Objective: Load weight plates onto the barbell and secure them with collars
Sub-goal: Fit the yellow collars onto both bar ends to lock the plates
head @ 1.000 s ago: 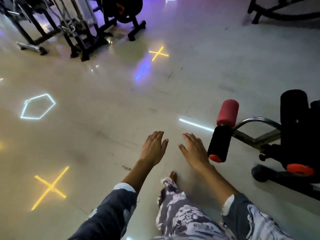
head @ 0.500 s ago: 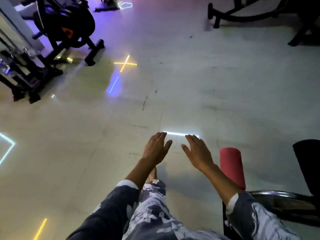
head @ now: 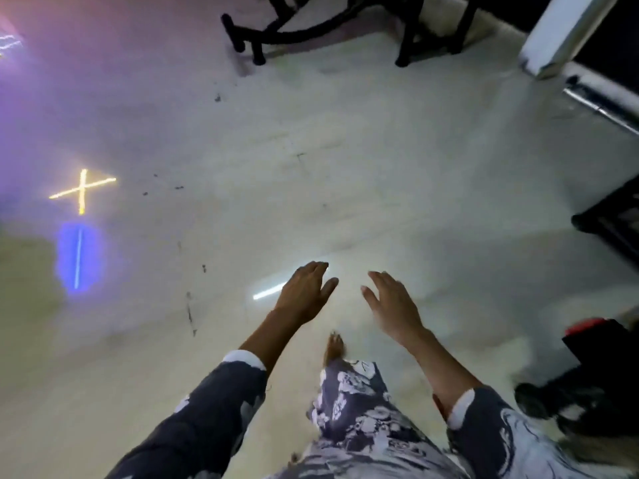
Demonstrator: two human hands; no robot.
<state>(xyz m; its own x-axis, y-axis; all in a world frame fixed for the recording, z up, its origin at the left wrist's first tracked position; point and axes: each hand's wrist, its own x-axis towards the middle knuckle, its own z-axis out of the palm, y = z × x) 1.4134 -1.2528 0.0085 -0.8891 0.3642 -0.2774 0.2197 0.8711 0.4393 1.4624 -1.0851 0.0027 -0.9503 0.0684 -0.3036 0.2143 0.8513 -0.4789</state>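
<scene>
two bare hands reach out low in the head view, both empty and spread: the left hand point(head: 304, 293) is held palm down with fingers loosely together and thumb splayed, the right hand point(head: 390, 305) is tilted with its palm turned inward, fingers extended, grasping nothing. the two are near each other but apart. no weight plate or collar can be made out anywhere in the picture; a shiny metal bar point(head: 601, 107) runs along the far right edge, but whether it is the barbell cannot be told. both forearms come out of dark patterned sleeves point(head: 214, 409) with white cuffs. between the arms a leg in patterned trousers point(head: 349, 402) ends in a bare foot point(head: 334, 345) on the pale floor point(head: 345, 188), just below the hands. a short white streak of light point(head: 268, 291) lies on the floor just left of the left hand. further left glow a yellow cross point(head: 82, 190) and, below it, a blue line in a blue patch point(head: 77, 259). at the right edge sits blurred black equipment with a red part point(head: 584, 326). at the top stand the black legs of a machine frame point(head: 311, 32), and at the top right a white post point(head: 560, 36).
</scene>
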